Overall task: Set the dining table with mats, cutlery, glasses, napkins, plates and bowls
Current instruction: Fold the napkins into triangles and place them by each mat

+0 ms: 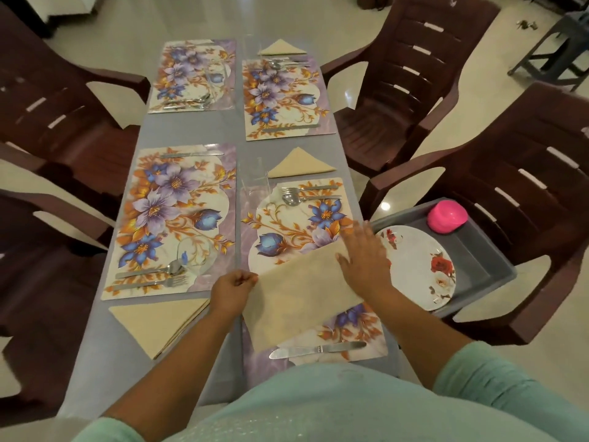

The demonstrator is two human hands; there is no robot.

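Note:
A beige napkin (298, 296) lies spread over the near right floral mat (283, 224). My left hand (234, 290) pinches its left corner. My right hand (366, 256) rests flat on its right side, fingers apart. A knife (315, 349) lies on that mat's near end, a fork and spoon (299, 194) at its far end, with a clear glass (256, 183) beside them. The near left mat (172, 218) bears cutlery and a glass. Folded triangular napkins lie at the near left (159, 320), centre right (299, 164) and far right (280, 47).
A grey tray (478, 256) on the right chair holds a floral plate (417, 266) and a pink bowl (446, 216). Two more set mats (191, 74) (283, 97) lie further up the grey table (191, 129). Dark brown plastic chairs (414, 74) surround the table.

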